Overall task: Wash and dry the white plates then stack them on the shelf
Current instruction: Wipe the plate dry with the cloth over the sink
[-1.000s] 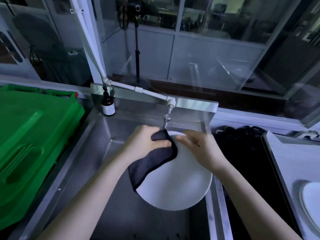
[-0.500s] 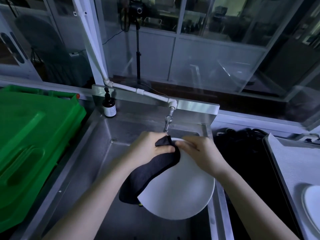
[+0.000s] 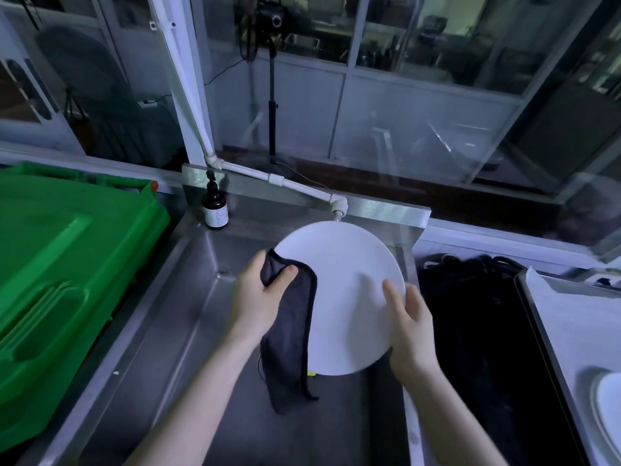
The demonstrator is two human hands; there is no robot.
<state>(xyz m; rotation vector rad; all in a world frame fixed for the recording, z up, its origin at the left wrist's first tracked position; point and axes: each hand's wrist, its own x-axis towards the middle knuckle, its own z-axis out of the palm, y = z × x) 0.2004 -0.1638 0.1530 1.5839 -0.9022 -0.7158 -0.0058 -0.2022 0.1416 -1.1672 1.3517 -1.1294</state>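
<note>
A white plate [image 3: 346, 290] is held tilted up over the steel sink [image 3: 174, 317], its top edge just under the tap [image 3: 337, 215]. My left hand [image 3: 258, 297] grips a dark cloth [image 3: 289, 351] at the plate's left rim; the cloth hangs down from my fingers. My right hand [image 3: 408, 327] holds the plate's right edge, thumb on the face, fingers behind. Another white plate [image 3: 608, 412] lies on the surface at the far right, partly cut off.
A big green plastic bin lid [image 3: 60, 274] fills the left side. A brown pump bottle [image 3: 215, 210] stands at the sink's back left corner. Dark bundled material [image 3: 477, 317] lies between the sink and a light tray surface [image 3: 578, 317] on the right.
The plate has been turned and lifted more upright, its face toward me. My right hand slid from the top rim to the right edge. The cloth moved to the plate's left side.
</note>
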